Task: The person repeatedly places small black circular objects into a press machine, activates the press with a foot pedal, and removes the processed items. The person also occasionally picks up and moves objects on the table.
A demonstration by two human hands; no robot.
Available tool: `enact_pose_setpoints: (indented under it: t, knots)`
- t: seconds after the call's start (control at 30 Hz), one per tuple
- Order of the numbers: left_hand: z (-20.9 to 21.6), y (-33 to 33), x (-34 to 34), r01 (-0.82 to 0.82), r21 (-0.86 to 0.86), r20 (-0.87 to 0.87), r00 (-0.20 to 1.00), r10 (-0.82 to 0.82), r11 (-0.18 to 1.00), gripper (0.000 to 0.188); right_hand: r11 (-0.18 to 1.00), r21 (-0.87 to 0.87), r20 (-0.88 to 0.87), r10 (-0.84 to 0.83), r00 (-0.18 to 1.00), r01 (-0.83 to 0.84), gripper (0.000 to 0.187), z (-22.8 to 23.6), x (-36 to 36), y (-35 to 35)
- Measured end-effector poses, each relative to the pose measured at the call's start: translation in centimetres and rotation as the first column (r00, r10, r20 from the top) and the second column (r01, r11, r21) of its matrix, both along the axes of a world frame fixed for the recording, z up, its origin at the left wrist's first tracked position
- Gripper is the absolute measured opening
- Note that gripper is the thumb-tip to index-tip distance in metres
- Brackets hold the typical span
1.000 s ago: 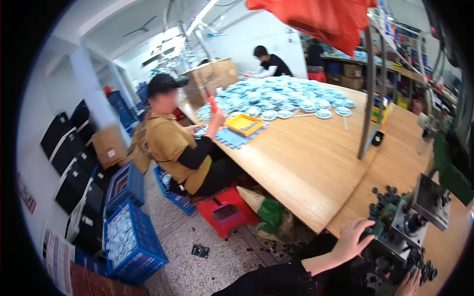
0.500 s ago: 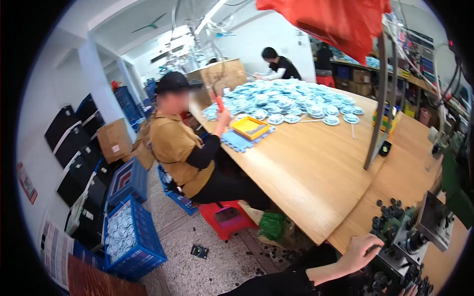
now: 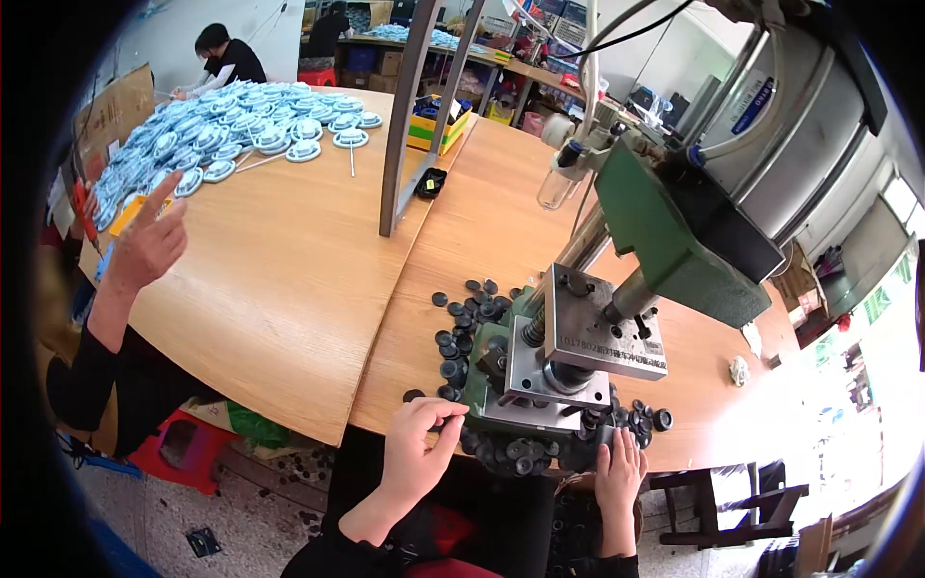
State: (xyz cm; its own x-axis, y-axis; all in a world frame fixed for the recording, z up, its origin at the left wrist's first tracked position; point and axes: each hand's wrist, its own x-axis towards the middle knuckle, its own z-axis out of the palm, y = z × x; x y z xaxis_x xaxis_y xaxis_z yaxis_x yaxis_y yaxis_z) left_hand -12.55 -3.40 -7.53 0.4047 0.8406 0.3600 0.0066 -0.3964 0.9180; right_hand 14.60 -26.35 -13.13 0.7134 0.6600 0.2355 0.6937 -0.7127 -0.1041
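Note:
My left hand (image 3: 416, 448) is beside the near left of a green bench press (image 3: 496, 395), its thumb and forefinger brought together in a pinch. Whatever is between the fingertips is too small or hidden to make out. My right hand (image 3: 620, 474) lies at the press's near right, fingers stretched forward against dark parts at the table edge. Between my hands, small round black caps (image 3: 520, 453) are heaped at the foot of the press. The press's steel die set (image 3: 605, 332) has its upper plate raised above the lower one.
A co-worker's hand (image 3: 149, 246) is raised at the left with one finger extended. Pale blue discs (image 3: 226, 125) are piled on the wooden table (image 3: 289, 260). A metal post (image 3: 409, 125) rises from it; a small black tray (image 3: 431, 183) lies nearby. More people sit farther back.
My view has swung right, bringing the whole press and my right hand into sight. The co-worker's hand now shows with a finger extended. My left hand stays beside the press.

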Motion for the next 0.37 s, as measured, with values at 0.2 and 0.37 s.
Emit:
enact_pose_setpoints:
  t: [0.2, 0.37]
  knots:
    - [-1.4, 0.8, -2.9, -0.047, -0.057, 0.020, 0.999, 0.048, 0.997, 0.012, 0.997, 0.013, 0.001, 0.080, 0.997, -0.080, 0.056, -0.2, -0.6, 0.1]
    - [-1.8, 1.1, -4.3, -0.034, -0.073, 0.030, 0.999, 0.036, 0.997, 0.012, 0.990, 0.099, -0.016, 0.100, 0.995, -0.098, 0.055, 1.9, -1.5, 0.6]
